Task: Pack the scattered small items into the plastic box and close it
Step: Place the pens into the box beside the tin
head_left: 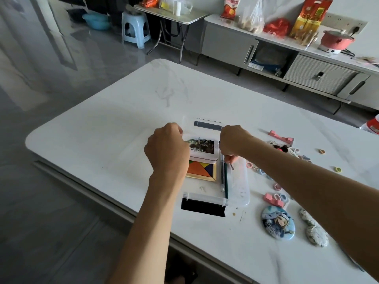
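Observation:
A clear plastic box (pixel 205 196) with black latches stands open at the table's middle. It holds a wooden tangram puzzle (pixel 202 169), dark pens (pixel 224 177) along its right wall and a stack of picture cards (pixel 202 146). My left hand (pixel 167 148) curls round the stack's left edge. The stack's right edge is held by my right hand (pixel 232 140), whose fingertips are hidden. A clear lid (pixel 243 181) lies against the box's right side.
Loose items lie right of the box on the white table (pixel 102 130): a round picture badge (pixel 278 222), two patterned badges (pixel 315 234), pink clips (pixel 282 137), tape rolls (pixel 277 186) and hair ties (pixel 338 169). The table's near edge runs just below the box.

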### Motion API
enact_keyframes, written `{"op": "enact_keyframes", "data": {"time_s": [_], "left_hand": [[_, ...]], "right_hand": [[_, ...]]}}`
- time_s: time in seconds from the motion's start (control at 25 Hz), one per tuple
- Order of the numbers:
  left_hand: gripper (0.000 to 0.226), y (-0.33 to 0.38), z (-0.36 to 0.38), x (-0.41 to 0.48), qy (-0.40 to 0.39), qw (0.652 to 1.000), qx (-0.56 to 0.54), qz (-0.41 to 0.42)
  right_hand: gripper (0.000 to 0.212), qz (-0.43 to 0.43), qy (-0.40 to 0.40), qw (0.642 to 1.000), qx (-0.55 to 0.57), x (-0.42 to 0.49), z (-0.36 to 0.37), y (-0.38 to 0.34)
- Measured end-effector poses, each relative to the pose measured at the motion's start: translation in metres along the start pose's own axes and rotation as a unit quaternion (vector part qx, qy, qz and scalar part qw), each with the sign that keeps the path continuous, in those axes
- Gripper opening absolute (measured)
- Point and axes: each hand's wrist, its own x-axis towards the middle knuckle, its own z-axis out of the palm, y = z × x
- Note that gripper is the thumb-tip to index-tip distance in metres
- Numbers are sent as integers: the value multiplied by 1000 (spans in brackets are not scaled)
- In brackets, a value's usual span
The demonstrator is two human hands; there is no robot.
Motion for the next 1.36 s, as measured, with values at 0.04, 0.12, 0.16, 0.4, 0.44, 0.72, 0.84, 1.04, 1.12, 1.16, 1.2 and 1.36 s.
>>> {"op": "enact_keyframes", "data": {"time_s": [0.04, 0.12, 0.16, 0.4, 0.44, 0.72, 0.84, 1.04, 1.12, 1.16, 1.2, 1.36], "left_hand": [[41, 0, 1, 0, -3, 1000, 0, 2], [41, -1, 0, 0, -9, 1000, 0, 3], [41, -2, 1, 2, -10, 1000, -2, 4], [43, -3, 1, 3, -16, 1000, 3, -2], [44, -3, 1, 3, -15, 1000, 4, -2], [45, -5, 2, 3, -19, 1000, -3, -2], [45, -4, 1, 2, -18, 1000, -1, -2], [44, -2, 1, 2, -18, 1000, 9, -1], [42, 1, 2, 0, -14, 1000, 11, 2], [41, 4, 3, -1, -8, 1000, 13, 11], [39, 8, 3, -3, 0, 1000, 15, 25], [33, 33, 10, -12, -13, 993, -43, 112]], "right_hand": [[33, 5, 1, 1000, -15, 4, 0, 2], [35, 6, -18, 999, -48, 8, -1, -1], [37, 7, -31, 997, -65, 11, 0, -3], [28, 22, -91, 995, 34, 28, 14, -15], [26, 6, -95, 995, 35, 27, 14, -16], [37, -9, -74, 995, -70, 16, 13, -19], [37, -10, -51, 998, -44, 8, 12, -17], [30, -25, 19, 999, 21, -2, 11, -13], [23, -33, 45, 996, 70, -10, 9, -7], [19, -36, 62, 992, 103, -11, 9, -1], [21, -46, 77, 986, 137, -14, 8, 6], [31, -60, 176, 928, 323, -40, 12, 57]]}}
